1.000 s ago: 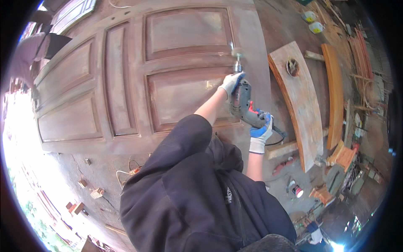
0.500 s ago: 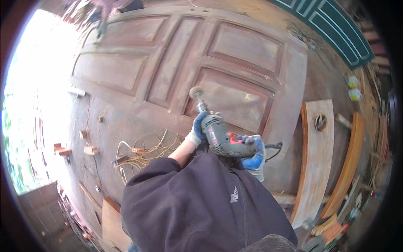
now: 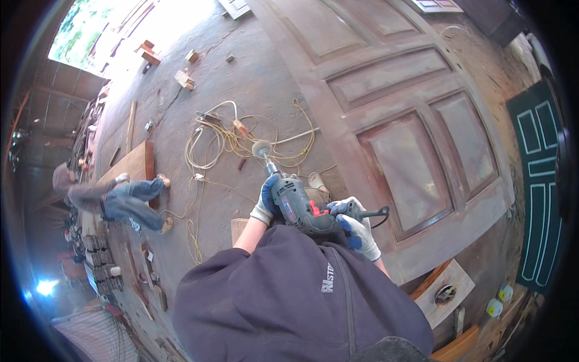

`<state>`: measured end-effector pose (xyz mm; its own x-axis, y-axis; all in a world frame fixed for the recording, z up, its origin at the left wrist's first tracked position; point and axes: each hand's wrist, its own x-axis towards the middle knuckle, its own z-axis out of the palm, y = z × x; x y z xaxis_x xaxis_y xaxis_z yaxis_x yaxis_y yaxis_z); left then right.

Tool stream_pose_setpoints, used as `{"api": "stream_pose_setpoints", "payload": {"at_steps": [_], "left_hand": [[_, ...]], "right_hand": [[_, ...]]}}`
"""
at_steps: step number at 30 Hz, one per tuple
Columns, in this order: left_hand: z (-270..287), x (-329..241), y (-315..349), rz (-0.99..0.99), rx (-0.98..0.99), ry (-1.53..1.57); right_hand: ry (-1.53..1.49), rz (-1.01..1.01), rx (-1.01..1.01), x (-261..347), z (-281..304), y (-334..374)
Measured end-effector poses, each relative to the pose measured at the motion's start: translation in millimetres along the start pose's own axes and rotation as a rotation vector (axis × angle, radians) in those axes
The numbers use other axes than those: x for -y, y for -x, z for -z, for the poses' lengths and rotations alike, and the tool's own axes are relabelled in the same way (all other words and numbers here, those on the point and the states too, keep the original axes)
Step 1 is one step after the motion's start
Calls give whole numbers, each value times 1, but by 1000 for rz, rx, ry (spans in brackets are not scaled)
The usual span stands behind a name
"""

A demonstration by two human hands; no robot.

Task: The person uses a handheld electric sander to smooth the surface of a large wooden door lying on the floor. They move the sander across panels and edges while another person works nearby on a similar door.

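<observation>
Both my hands wear blue and white work gloves and hold a grey power drill (image 3: 301, 208) with a red trigger. My left hand (image 3: 267, 200) wraps the drill's body just behind the chuck. At the rear end, where the black cord comes out, my right hand (image 3: 358, 229) grips the handle. A small round pad (image 3: 262, 149) is fitted in the chuck and points away from me, in line with the tangled cords (image 3: 226, 142) on the floor. To the right lies a large brown panelled wooden door (image 3: 347, 130), apart from the pad.
At the left, another person (image 3: 123, 199) in jeans bends beside a wooden board (image 3: 132, 164). Small wood blocks (image 3: 184, 79) lie farther off. A green door (image 3: 541, 187) stands at the far right. A plank (image 3: 449, 289) with a round dish on it lies at the lower right.
My view has turned left, so the door now sits to the right. The drill, still in both hands, has swung from over the door panel toward the floor cords. Another person has come into view.
</observation>
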<state>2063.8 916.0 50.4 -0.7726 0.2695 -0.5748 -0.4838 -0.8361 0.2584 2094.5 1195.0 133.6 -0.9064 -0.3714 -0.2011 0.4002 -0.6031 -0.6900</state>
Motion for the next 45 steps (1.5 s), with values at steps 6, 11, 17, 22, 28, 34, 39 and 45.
{"api": "stream_pose_setpoints", "payload": {"at_steps": [6,11,17,22,28,34,39,45], "left_hand": [[38,7,-8,-96,65,101],[40,-6,-28,-110,141,143],[56,-108,-58,-113,126,184],[82,-179,-87,-124,152,260],[99,-205,-111,-73,182,391],[104,-249,-151,-120,55,265],[67,-313,-202,-2,-180,69],[-31,-363,-297,125,26,-149]], "right_hand": [[-68,-6,118,-31,2,-28],[28,26,85,-36,-16,-47],[86,-104,-65,-39,-84,-136],[177,-62,-65,-65,-135,-224],[173,-132,-105,-65,-144,-271],[73,-204,-90,-63,-131,-341],[70,-128,-167,-40,-121,-405],[-136,90,-405,-14,-96,-433]]}}
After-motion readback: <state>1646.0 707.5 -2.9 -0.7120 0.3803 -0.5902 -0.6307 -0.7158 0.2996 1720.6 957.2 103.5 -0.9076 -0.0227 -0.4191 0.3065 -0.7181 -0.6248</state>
